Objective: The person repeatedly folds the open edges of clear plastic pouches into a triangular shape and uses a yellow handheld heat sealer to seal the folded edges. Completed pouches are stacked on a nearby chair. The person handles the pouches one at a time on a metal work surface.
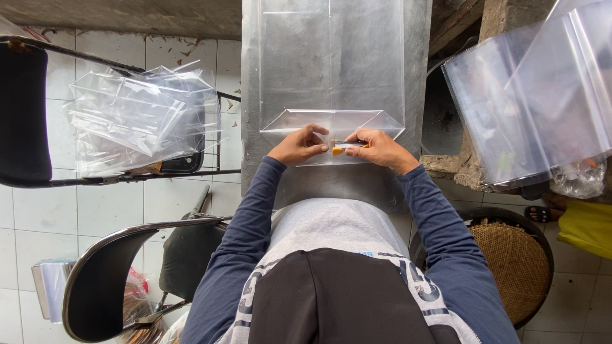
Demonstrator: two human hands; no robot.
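Observation:
A large clear plastic bag (331, 64) lies flat on a metal work surface (417, 76), its near end folded into a pointed flap (331, 121). My left hand (298, 145) presses the folded bottom edge with fingers curled. My right hand (381, 150) grips a small yellow-orange tool (338, 150), like a cutter or tape piece, against the same fold. Both hands sit side by side at the bag's near edge. I wear dark blue sleeves.
A pile of finished clear bags (137, 118) rests on a black chair (25, 108) at the left. More clear sheets (542, 89) stand at the right. A woven basket (516, 261) sits lower right, a second chair (108, 280) lower left.

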